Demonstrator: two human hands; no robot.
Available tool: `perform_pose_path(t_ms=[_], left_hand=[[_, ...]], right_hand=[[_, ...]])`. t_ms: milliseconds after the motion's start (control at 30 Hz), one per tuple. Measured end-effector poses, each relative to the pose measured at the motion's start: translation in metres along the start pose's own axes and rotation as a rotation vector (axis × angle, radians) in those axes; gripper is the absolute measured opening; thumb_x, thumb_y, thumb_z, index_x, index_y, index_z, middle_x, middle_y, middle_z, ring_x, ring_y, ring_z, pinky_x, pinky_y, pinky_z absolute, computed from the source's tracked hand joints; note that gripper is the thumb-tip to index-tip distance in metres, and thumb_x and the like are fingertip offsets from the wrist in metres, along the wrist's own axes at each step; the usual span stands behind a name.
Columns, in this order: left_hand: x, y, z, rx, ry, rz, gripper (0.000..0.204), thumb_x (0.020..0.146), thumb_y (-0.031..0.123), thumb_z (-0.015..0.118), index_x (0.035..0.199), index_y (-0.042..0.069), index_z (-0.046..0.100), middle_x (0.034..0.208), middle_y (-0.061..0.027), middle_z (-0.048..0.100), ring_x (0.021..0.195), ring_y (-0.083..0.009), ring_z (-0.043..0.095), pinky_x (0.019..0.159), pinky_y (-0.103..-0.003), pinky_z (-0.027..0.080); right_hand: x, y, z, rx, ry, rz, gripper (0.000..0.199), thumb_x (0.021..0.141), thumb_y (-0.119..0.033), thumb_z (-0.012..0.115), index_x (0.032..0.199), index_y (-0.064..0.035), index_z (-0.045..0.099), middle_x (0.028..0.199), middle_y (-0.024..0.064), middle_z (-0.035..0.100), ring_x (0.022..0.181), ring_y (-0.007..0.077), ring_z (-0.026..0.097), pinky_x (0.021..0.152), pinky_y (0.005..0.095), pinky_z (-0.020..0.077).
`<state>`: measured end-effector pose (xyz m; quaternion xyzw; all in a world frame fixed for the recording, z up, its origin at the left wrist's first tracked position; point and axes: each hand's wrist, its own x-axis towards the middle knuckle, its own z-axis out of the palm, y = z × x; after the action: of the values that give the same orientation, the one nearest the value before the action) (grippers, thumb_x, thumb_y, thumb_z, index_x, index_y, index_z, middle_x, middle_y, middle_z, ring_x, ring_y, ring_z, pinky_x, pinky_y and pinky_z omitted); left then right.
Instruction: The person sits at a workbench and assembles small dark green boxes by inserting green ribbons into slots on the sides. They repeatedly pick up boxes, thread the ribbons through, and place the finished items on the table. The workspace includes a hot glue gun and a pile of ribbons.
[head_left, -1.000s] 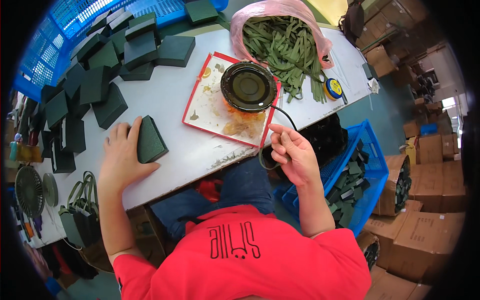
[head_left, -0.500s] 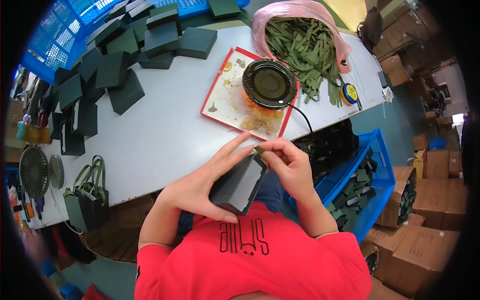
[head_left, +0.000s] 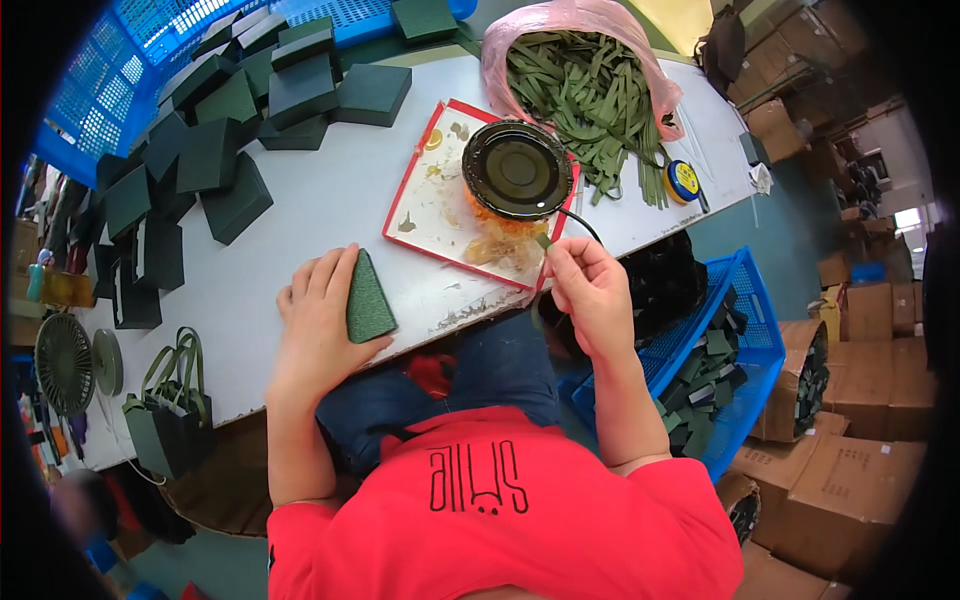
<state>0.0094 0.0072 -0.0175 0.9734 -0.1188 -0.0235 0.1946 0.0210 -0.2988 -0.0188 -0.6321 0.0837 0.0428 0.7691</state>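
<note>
A small dark green box point(head_left: 370, 303) rests at the table's front edge, one textured face showing. My left hand point(head_left: 322, 318) is wrapped round it from the left, thumb at the near end and fingers along the far side. Pinched between the thumb and fingers of my right hand point(head_left: 593, 290) is a short green ribbon point(head_left: 543, 242), its tip close to the near side of the glue pot point(head_left: 517, 168). That pot is round and black with amber drips down its side. Beneath it lies a red-edged white tray point(head_left: 408, 215) with glue stains.
Stacked green boxes point(head_left: 215, 155) and a blue crate point(head_left: 95, 90) fill the far left. Behind the pot, a pink bag point(head_left: 495, 62) spills green ribbons point(head_left: 600, 100). A small fan point(head_left: 65, 362) stands left; a blue crate point(head_left: 765, 370) of green pieces is at right.
My left hand has brought the box from over my lap leftward onto the table and turned it. My right hand has parted from the box, holding the ribbon beside the pot.
</note>
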Motion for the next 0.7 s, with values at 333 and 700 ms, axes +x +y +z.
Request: perform_pose_path(t_ms=[333,700], left_hand=[[-0.002,-0.003,0.003,-0.012,0.034,0.024,0.106,0.058,0.022,0.089,0.149,0.005,0.040,0.144,-0.0140,0.047,0.134,-0.0345,0.041,0.110,-0.049,0.030],[-0.002,-0.003,0.003,-0.018,0.043,0.028,0.104,0.058,0.022,0.089,0.149,0.005,0.040,0.144,-0.0136,0.047,0.133,-0.0347,0.042,0.110,-0.048,0.030]], right_hand=[[0.022,0.009,0.004,0.154,0.112,-0.005,0.022,0.096,-0.022,0.072,0.099,-0.0016,0.063,0.078,-0.0018,0.059,0.052,0.0003,0.038,0.046,0.0194,0.0280],[0.033,0.014,0.009,0.139,0.136,0.006,0.019,0.095,-0.020,0.073,0.087,-0.0070,0.061,0.066,-0.0068,0.052,0.048,-0.0001,0.035,0.043,0.0202,0.0247]])
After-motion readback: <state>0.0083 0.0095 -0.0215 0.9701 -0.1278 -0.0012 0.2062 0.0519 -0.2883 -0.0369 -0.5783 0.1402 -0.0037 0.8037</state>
